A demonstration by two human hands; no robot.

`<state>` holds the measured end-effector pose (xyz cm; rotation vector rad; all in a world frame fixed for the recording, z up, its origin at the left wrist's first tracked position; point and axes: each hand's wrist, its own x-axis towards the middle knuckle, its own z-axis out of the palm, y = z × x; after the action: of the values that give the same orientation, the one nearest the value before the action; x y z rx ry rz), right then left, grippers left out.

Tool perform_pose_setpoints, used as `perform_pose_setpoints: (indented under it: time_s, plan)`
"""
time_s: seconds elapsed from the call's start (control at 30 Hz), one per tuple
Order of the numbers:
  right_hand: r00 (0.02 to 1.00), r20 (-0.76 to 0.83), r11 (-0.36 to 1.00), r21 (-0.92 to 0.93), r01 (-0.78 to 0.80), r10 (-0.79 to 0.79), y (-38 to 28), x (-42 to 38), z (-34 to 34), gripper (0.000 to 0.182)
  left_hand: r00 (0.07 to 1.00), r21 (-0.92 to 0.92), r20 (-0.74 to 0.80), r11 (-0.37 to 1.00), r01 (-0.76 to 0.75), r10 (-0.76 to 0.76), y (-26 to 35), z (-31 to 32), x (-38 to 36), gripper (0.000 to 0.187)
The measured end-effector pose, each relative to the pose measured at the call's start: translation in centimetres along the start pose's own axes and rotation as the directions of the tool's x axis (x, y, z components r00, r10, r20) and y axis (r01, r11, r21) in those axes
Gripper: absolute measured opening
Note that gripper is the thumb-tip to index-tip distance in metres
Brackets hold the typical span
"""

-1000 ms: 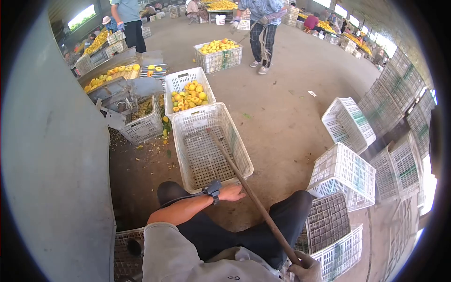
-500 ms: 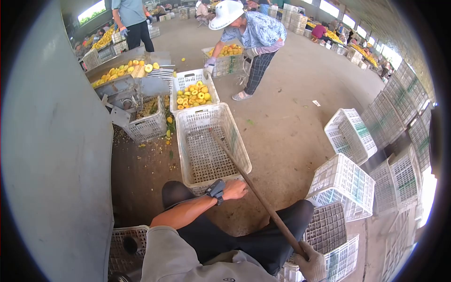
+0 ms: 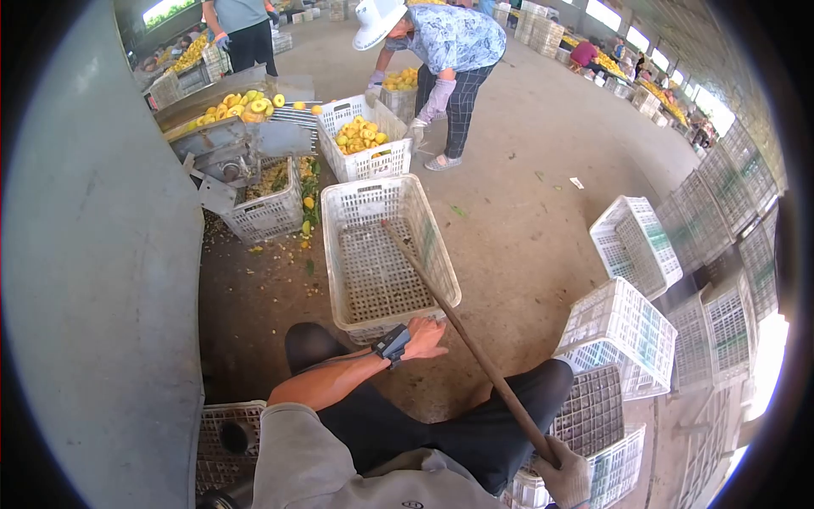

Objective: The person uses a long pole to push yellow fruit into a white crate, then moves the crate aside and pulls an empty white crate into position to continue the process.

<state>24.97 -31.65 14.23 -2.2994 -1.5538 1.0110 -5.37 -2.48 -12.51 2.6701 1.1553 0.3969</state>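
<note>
My left hand [image 3: 423,338], bare and with a dark device [image 3: 392,344] strapped at the wrist, is open with fingers apart at the near rim of an empty white plastic crate [image 3: 331,280]. My right hand [image 3: 568,475], in a pale glove, is wrapped round the lower end of a long wooden stick [image 3: 483,360]. The stick slants up to the left across the crate's right rim, its far tip over the inside of the crate. Beyond it, a co-worker [image 3: 458,42] bends with both gloved hands at a white crate [image 3: 370,166] partly filled with halved yellow fruit [image 3: 359,136].
At the left a metal chute [image 3: 216,140] carries yellow fruit halves, above a crate of scraps [image 3: 270,215]. A grey metal panel [image 3: 102,254] stands close on my left. White crates [image 3: 636,246] and tall crate stacks [image 3: 695,220] line the right. Another person [image 3: 242,34] stands farther back.
The co-worker has bent lower and put a second hand to the fruit crate, which has turned and shifted slightly right. My left hand's fingers have spread; my right hand keeps the stick.
</note>
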Motion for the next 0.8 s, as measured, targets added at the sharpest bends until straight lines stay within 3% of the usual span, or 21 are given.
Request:
perform_pose_setpoints:
  time_s: [0.03, 0.1, 0.2, 0.27, 0.3, 0.4, 0.47, 0.6, 0.7, 0.8]
  plan:
    - [1.0, -0.008, 1.0, 0.003, 0.004, -0.004, -0.2, 0.3, 0.1, 0.052, 1.0, 0.014, -0.022, 1.0, -0.002, 0.002, 0.1, 0.6, -0.6, 0.06]
    - [1.0, -0.016, 1.0, 0.01, -0.004, 0.004, -1.1, 0.5, 0.6, 0.053, 0.99, 0.071, 0.12, 0.996, 0.061, -0.07, -0.3, 1.8, -2.4, 0.065]
    - [0.937, -0.203, 0.958, -0.028, 0.285, -0.284, -4.9, 3.1, 2.4, 0.047, 0.934, 0.149, 0.326, 0.984, 0.102, -0.146, -0.3, 0.5, -2.1, 0.058]
    - [0.92, -0.186, 0.937, -0.121, 0.327, -0.345, -7.8, 5.7, 3.0, 0.045, 0.878, 0.098, 0.453, 0.988, 0.121, -0.153, 0.3, -1.2, -0.7, 0.051]
    - [0.921, -0.139, 0.921, -0.201, 0.333, -0.363, -10.2, 7.0, 2.9, 0.044, 0.947, 0.081, 0.315, 0.996, 0.032, -0.056, 0.0, -1.3, -0.8, 0.042]
    - [0.888, -0.092, 0.801, -0.482, 0.356, -0.45, -14.8, 12.5, 3.5, 0.042, 0.935, 0.037, 0.335, 0.993, 0.114, -0.119, -0.6, -0.3, 0.7, 0.035]
    - [0.869, -0.074, 0.754, -0.535, 0.38, -0.49, -18.3, 16.9, 4.4, 0.038, 0.921, 0.017, 0.365, 0.99, 0.14, -0.137, -0.1, -1.6, 1.0, 0.035]
    - [0.768, -0.122, 0.686, -0.552, 0.473, -0.628, -24.2, 24.3, 7.5, 0.033, 0.948, 0.065, 0.31, 0.996, 0.057, -0.074, 1.1, -2.9, 0.9, 0.038]
    - [0.694, -0.186, 0.653, -0.568, 0.502, -0.696, -27.5, 29.1, 10.5, 0.03, 0.985, -0.034, 0.172, 0.999, 0.003, 0.003, 0.3, 0.1, 0.1, 0.035]
    - [0.674, -0.147, 0.635, -0.525, 0.567, -0.724, -31.1, 32.5, 10.1, 0.024, 0.969, 0.001, 0.24, 0.999, -0.05, 0.048, 0.9, -2.1, 0.2, 0.032]
